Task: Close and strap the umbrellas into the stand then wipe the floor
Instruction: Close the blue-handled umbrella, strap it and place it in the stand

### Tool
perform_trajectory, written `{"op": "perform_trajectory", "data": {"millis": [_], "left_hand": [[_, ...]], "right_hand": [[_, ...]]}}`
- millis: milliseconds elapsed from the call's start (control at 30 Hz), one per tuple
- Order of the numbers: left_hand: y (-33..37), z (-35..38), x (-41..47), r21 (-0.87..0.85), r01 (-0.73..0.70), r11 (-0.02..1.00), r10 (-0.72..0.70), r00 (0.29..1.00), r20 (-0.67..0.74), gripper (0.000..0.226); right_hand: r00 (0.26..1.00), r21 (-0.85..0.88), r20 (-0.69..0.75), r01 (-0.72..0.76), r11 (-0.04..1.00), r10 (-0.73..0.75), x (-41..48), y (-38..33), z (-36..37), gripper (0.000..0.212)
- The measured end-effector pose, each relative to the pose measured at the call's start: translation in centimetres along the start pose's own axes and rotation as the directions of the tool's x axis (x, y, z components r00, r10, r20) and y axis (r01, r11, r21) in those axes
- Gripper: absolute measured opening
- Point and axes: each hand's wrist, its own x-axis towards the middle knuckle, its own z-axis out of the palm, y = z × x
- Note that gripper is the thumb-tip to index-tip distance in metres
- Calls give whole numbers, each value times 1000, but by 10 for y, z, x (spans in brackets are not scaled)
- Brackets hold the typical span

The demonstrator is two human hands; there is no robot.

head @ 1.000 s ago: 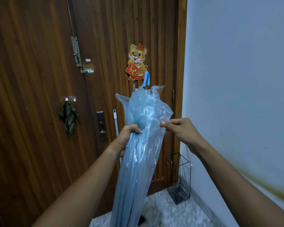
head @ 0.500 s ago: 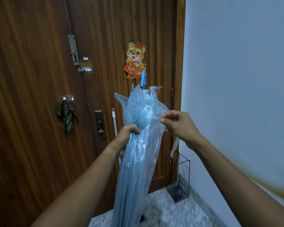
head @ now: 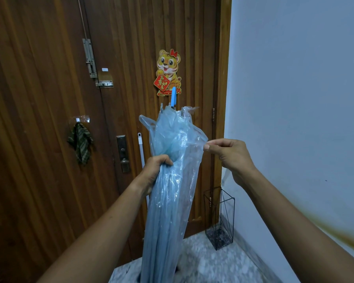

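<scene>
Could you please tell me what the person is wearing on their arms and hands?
The left arm and right arm are bare to the frame edge, no sleeve in view. The left hand and right hand show no glove, ring, watch or bracelet.

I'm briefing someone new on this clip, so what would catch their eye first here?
The folded pale blue umbrella stands upright at centre: the left hand grips it and the right hand pinches its plastic at the right edge. Behind it, a bright tiger sticker is on the wooden door. Low right, a wire stand sits on the floor by the wall.
</scene>
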Motion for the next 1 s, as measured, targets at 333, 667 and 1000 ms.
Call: {"op": "perform_trajectory", "data": {"millis": [333,667,1000], "left_hand": [[3,0,-6,-17,-40,999,40,999,-27,50],[5,3,-17,-186,-44,982,58,996,69,29],[11,19,-21,-439,-5,898,108,972,210,53]], "right_hand": [[982,-38,-52,181,983,-183,-7,9,4,7],[991,31,132,20,999,-23,-6,10,1,25],[909,280,400,-244,928,119,-3,20,9,24]]}}
